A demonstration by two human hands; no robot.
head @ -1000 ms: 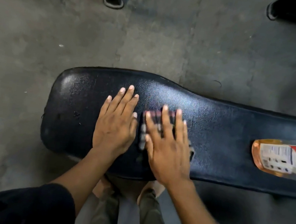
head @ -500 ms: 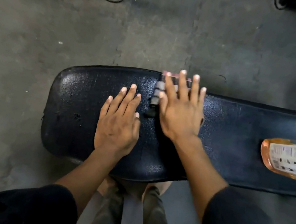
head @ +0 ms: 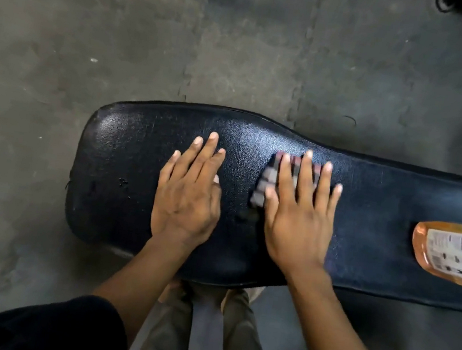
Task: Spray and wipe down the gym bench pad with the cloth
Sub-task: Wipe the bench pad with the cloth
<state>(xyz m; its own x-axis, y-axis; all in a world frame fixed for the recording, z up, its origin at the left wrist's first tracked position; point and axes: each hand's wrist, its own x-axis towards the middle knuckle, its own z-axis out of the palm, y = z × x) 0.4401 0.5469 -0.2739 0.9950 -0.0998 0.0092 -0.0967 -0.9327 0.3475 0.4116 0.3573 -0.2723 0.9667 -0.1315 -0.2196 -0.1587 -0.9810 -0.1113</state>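
1. Right hand (head: 297,221) fingers (head: 306,173) spread flat, pinning the checked cloth (head: 267,179) underneath.
2. Left hand (head: 189,195) fingers together, palm bracing the bench pad (head: 126,161).
3. Pad's long axis runs rightward past the fingers, toward the spray bottle (head: 454,254).

- No text, brand or number can be read anywhere in the view.
- The only printed matter is a white label (head: 459,253) on the orange bottle (head: 423,244) lying at the right end of the surface, cut off by the frame edge.
- The label carries rows of small dark print, too fine and blurred to make out a single word.
- A red patch sits at the label's far right corner; no lettering shows on it.
- Small dark blocks along the label's near edge look like symbols or a barcode; I cannot tell which.
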